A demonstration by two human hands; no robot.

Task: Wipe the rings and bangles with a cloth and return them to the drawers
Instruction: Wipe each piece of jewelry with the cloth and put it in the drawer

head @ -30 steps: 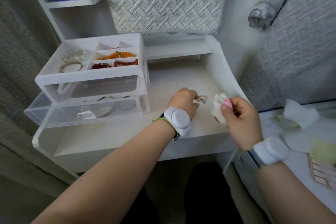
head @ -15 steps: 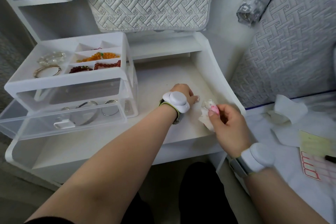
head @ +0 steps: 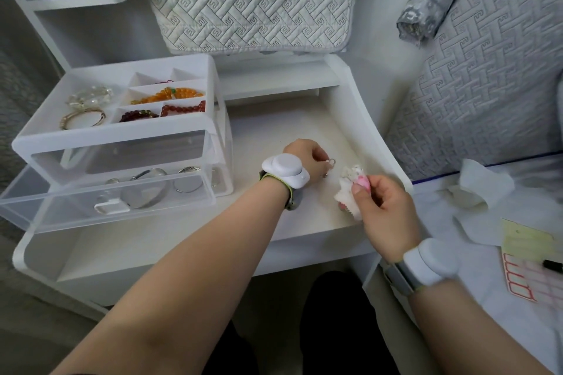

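Right now the left hand (head: 304, 158) rests on the white counter (head: 265, 137) with its fingers curled in, pinching a small silver ring (head: 331, 162) at the fingertips; a second small ring seems to lie on the counter just below those fingertips, though it is too small to be sure. Just to the right of that hand, the right hand (head: 384, 210) is closed around a crumpled white cloth (head: 347, 189), thumb pressed on top, the cloth's loose edge hanging toward the counter. The two hands are near but not touching.

Off to the left of the left hand stands the clear drawer unit (head: 122, 143), its lower drawer (head: 100, 204) pulled out with several silver bangles (head: 146, 186) lying inside; beaded bracelets sit in the top tray.

The likely trouble is the ring itself: it is tiny and smooth and held only at the fingertips, so rubbing it with the cloth could flick it loose. From there it could roll off the counter's open front edge and drop toward the floor, or hide in the cloth's folds.
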